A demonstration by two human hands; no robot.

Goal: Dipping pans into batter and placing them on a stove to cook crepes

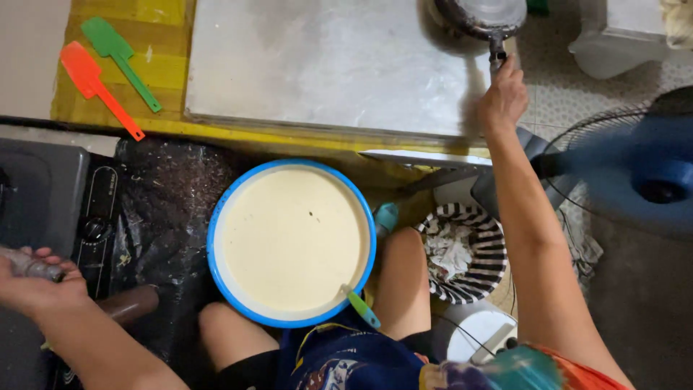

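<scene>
The right hand (503,94) closes on the black handle of a metal pan (484,16) on the steel desk (325,65); the left hand (32,282) fists a grey handle (29,266); a blue-rimmed bowl (216,249) holds smooth cream batter.

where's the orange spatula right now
The orange spatula lies at the head view's top left on the yellow surface, beside the green spatula.

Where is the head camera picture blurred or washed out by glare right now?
Head view: the blue fan at right is soft and smeared, as is the left hand at the frame edge; the metal sheet shows a pale dull sheen, not blown out; the batter bowl is sharp and evenly lit; the right hand casts a shadow on the sheet; the lower left is dim.
</scene>
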